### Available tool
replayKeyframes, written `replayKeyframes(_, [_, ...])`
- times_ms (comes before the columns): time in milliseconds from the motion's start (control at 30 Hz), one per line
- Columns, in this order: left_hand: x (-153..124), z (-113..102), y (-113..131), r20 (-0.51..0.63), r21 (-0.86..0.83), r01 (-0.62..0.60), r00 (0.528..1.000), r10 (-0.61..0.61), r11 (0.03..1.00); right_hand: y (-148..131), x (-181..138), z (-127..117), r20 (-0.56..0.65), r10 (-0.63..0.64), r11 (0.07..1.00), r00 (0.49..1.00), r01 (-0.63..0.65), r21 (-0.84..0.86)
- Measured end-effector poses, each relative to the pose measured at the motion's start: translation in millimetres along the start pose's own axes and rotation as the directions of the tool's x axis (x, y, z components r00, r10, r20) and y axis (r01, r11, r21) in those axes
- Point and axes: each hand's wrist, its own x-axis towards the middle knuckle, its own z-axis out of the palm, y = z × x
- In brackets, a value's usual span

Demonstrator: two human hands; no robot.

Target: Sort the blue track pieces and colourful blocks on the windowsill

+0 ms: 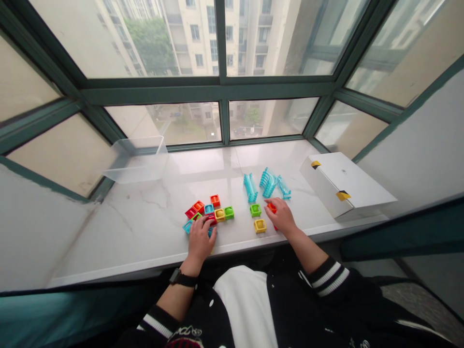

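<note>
A cluster of small coloured cube blocks [212,210] in red, orange, blue, yellow and green lies on the white marble sill [145,222]. My left hand [200,239] rests on the cluster's near edge, fingers curled over a red and a blue block. A green block [255,210] and a yellow block [260,225] sit apart to the right. My right hand [282,217] lies beside them, fingers closed over an orange-red block [271,208]. Behind stand three turquoise ribbed track pieces [267,183].
A clear plastic tub [136,159] sits at the back left of the sill. A white cardboard box [344,186] with yellow-black tape lies at the right. Green-framed windows enclose the sill on the far and side edges.
</note>
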Motion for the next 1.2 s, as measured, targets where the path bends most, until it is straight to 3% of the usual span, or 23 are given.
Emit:
replayKeyframes(100, [0, 0, 0, 0.000, 0.005, 0.000, 1.000, 0.000, 1.000, -29, 3, 19, 0.122, -0.118, 0.991, 0.986, 0.109, 0.077])
replayKeyframes(267, [0, -1, 1, -0.004, 0.011, 0.002, 1.000, -0.001, 1.000, -67, 13, 69, 0.368, -0.208, 0.978, 0.906, 0.198, 0.065])
replayKeyframes(400, [0, -1, 2, 0.012, 0.037, -0.006, 1.000, 0.005, 0.999, -83, 25, 102, 0.516, -0.167, 0.978, 0.840, 0.207, -0.021])
replayKeyframes(533, [0, -1, 3, 0.055, 0.088, -0.028, 0.998, 0.023, 0.996, -92, 29, 115, 0.575, -0.095, 0.969, 0.812, 0.208, -0.134])
replayKeyframes(667, [0, 2, 2, 0.090, 0.116, -0.036, 0.996, 0.026, 0.993, -96, 22, 116, 0.601, -0.065, 0.961, 0.797, 0.212, -0.177])
replayKeyframes(833, [-1, 6, 0, 0.085, 0.094, -0.051, 0.995, 0.043, 0.994, -97, 14, 113, 0.606, -0.076, 0.977, 0.792, 0.179, -0.112])
replayKeyframes(1000, [0, 4, 3, 0.053, 0.058, -0.049, 0.998, 0.046, 0.997, -100, 17, 96, 0.608, -0.063, 0.984, 0.791, 0.151, -0.094])
replayKeyframes(1067, [0, 4, 4, 0.047, 0.032, -0.033, 0.998, 0.031, 0.999, -99, 19, 81, 0.583, -0.094, 0.993, 0.807, 0.120, -0.007])
replayKeyframes(1200, [-1, 8, 1, 0.049, 0.018, -0.018, 0.999, 0.017, 1.000, -88, 20, 42, 0.413, -0.153, 0.941, 0.898, 0.004, 0.339])
